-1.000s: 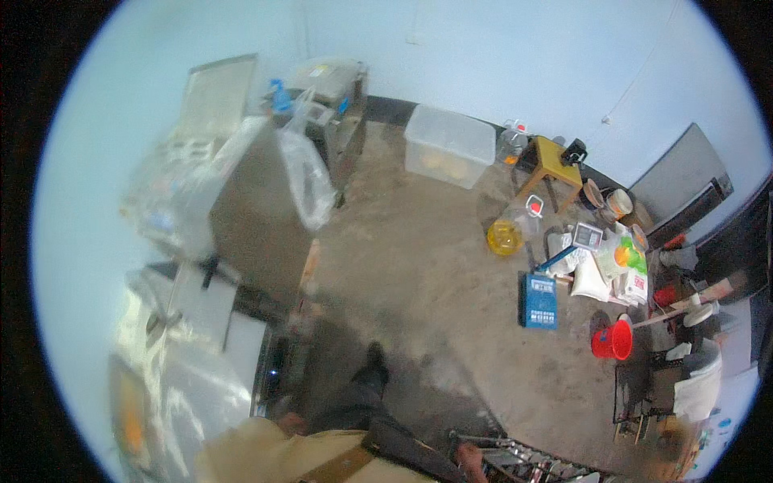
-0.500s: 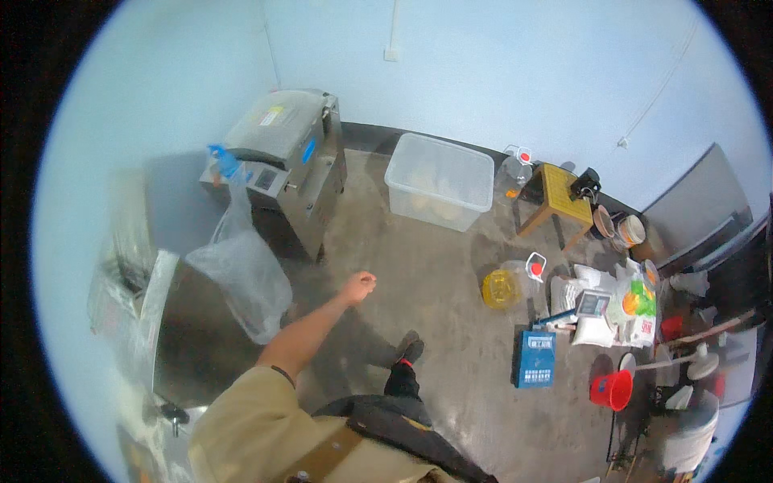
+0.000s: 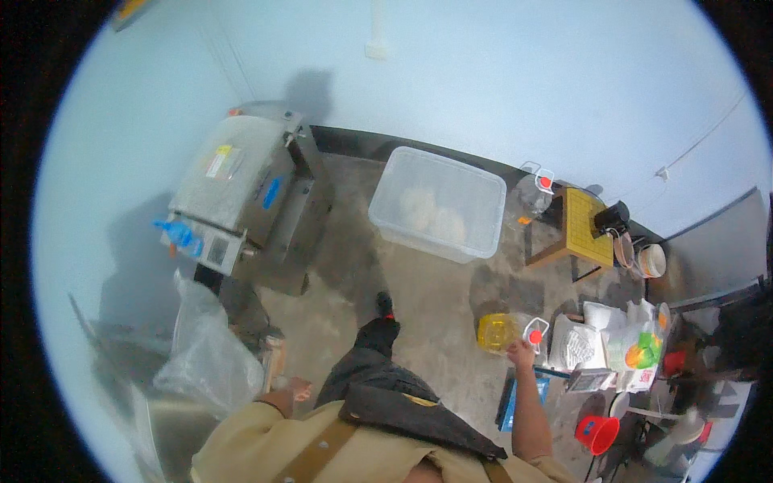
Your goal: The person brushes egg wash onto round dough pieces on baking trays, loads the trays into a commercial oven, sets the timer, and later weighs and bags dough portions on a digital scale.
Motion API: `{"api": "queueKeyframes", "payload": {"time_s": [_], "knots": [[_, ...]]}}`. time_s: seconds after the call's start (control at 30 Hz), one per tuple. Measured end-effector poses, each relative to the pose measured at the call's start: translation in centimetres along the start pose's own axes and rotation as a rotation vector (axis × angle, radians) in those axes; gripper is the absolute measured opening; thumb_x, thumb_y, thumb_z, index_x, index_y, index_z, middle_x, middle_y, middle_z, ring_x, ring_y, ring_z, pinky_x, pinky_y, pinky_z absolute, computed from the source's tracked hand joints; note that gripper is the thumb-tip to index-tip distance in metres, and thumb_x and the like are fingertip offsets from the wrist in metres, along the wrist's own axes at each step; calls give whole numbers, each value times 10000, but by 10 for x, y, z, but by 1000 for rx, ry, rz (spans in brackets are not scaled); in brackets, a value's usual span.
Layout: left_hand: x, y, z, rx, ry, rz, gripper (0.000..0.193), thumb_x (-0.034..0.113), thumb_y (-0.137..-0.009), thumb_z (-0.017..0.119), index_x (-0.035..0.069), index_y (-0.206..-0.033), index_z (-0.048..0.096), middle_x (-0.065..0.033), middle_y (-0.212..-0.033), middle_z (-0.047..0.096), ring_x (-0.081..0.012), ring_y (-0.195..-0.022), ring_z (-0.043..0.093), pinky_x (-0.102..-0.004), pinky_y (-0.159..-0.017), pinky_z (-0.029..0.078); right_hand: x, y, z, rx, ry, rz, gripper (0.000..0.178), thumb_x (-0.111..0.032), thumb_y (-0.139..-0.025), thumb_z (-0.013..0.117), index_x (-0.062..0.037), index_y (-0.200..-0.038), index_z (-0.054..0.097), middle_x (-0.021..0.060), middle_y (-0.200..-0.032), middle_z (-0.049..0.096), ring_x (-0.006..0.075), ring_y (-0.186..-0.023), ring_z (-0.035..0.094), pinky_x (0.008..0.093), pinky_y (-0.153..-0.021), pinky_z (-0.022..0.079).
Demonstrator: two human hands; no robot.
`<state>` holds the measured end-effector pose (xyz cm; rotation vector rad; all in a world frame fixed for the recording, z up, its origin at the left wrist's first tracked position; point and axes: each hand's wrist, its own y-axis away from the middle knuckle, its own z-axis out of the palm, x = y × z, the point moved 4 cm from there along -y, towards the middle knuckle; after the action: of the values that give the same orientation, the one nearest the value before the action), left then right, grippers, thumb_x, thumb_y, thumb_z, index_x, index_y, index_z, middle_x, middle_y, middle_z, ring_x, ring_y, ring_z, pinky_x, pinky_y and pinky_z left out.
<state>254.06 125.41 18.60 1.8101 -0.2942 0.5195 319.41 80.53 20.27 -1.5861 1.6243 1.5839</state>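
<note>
My left hand (image 3: 298, 390) hangs low beside my waist, fingers curled in, with nothing seen in it. Just left of it a clear plastic bag (image 3: 208, 354) hangs below a blue bundle (image 3: 180, 237) on the corner of a steel machine (image 3: 229, 181). My right hand (image 3: 522, 352) is held out at the right, its fingers loosely curled and seemingly empty. In the picture it overlaps the edge of a jug of yellow oil (image 3: 494, 332) on the floor; no grip on the jug shows. My forearm partly covers a blue box (image 3: 538, 394).
A lidded clear plastic bin (image 3: 439, 201) with pale contents stands by the far wall. Right of it are a water jug (image 3: 531, 197) and a yellow-topped stool (image 3: 586, 229) bearing a black pot (image 3: 612, 219). White sacks (image 3: 576, 342) and a red bucket (image 3: 597, 435) crowd the right side.
My left hand has drawn back from the mid-floor toward my body. My right arm has come into view. The machine and bin look nearer, and the view has shifted.
</note>
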Motion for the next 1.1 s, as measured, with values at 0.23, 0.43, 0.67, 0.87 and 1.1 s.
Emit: {"api": "queueKeyframes", "payload": {"time_s": [0.23,0.43,0.67,0.87,1.1], "knots": [[180,-192,-111,220,-35,-80,293,312,-967,639,31,-1033,689,-94,-894,681,-222,-805,665,-372,-676,524,-62,-131,95,-142,-343,337,142,-198,-926,696,-84,-995,644,72,-836,659,213,-693,665,350,-592,574],[377,-359,-211,421,252,100,319,299,-975,660,25,-1140,662,-101,-963,704,-178,-809,653,-355,-670,548,-91,-218,160,-158,-8,544,213,-177,-912,703,-45,-1079,689,87,-888,686,213,-750,696,340,-626,584],[409,-506,-238,528,263,-84,377,219,-922,730,22,-1231,640,-133,-1124,702,-205,-1001,661,-385,-820,560,-73,-389,188,-15,166,563,152,-113,-909,676,-23,-1031,695,102,-850,715,198,-618,692,328,-540,585],[417,-592,-230,585,54,-129,769,436,-903,692,34,-1519,467,-258,-1557,453,-399,-1457,413,-478,-1207,335,5,-493,193,144,393,498,400,-77,-841,676,0,-1233,673,159,-1041,724,291,-880,730,424,-693,586],[431,-623,-228,654,13,-196,693,365,-936,675,21,-1508,489,-244,-1427,595,-387,-1323,573,-436,-1120,446,23,-506,227,315,125,602,789,-20,-738,701,-42,-1480,434,171,-1326,580,332,-1118,628,464,-885,545]]}}
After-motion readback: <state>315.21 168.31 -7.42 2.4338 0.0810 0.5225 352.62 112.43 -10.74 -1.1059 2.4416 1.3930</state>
